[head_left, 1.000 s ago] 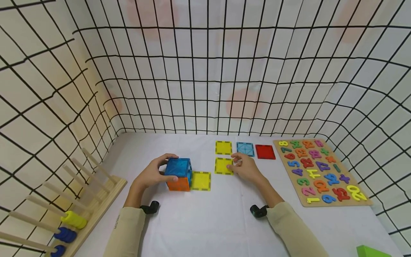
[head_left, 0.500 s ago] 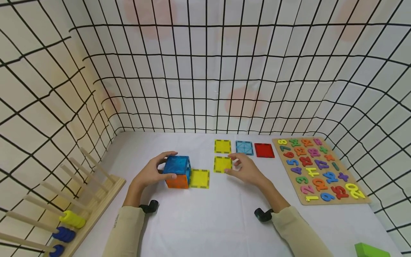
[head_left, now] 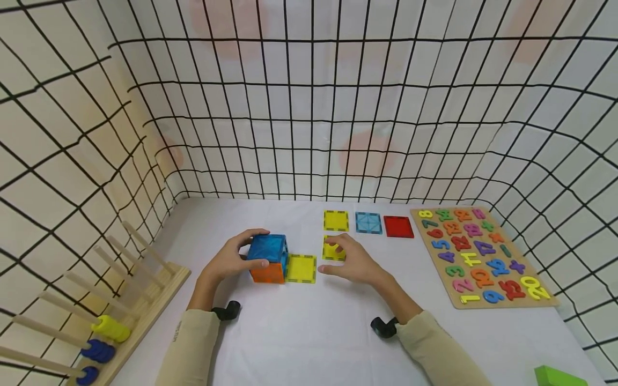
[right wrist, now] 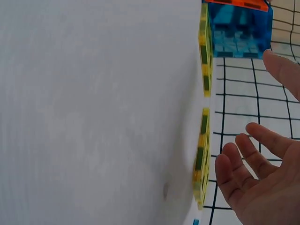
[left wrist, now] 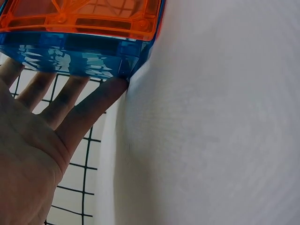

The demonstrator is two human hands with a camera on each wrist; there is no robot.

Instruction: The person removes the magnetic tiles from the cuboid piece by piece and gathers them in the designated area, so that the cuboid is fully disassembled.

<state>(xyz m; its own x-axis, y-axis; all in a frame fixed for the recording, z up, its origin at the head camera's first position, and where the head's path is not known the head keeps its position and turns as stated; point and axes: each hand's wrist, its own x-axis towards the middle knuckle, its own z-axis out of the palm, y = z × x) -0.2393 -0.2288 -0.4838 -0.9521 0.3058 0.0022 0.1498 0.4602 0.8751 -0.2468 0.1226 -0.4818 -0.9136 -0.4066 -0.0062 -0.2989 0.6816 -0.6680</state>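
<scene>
A cube of magnetic tiles (head_left: 267, 258), blue on top and orange in front, stands on the white cloth. My left hand (head_left: 230, 256) holds it from the left, thumb at the front and fingers toward the back; the left wrist view shows its fingers (left wrist: 96, 103) against a blue side. A yellow magnetic tile (head_left: 301, 268) lies flat against the cube's right side. My right hand (head_left: 354, 261) hovers with parted, bent fingers and nothing between them. It partly covers a second yellow tile (head_left: 330, 249). In the right wrist view the right hand (right wrist: 262, 173) is apart from both tiles.
Behind lie another yellow tile (head_left: 336, 220), a light blue tile (head_left: 368, 222) and a red tile (head_left: 398, 227). A wooden number board (head_left: 483, 262) is at the right, a peg stand with rings (head_left: 145, 316) at the left. Black wire grid (head_left: 311, 107) encloses the table; a green block (head_left: 560, 377) sits front right.
My right hand has moved left from the right edge of the second yellow tile to over it, toward the tile beside the cube. My left hand and the cube have stayed in place.
</scene>
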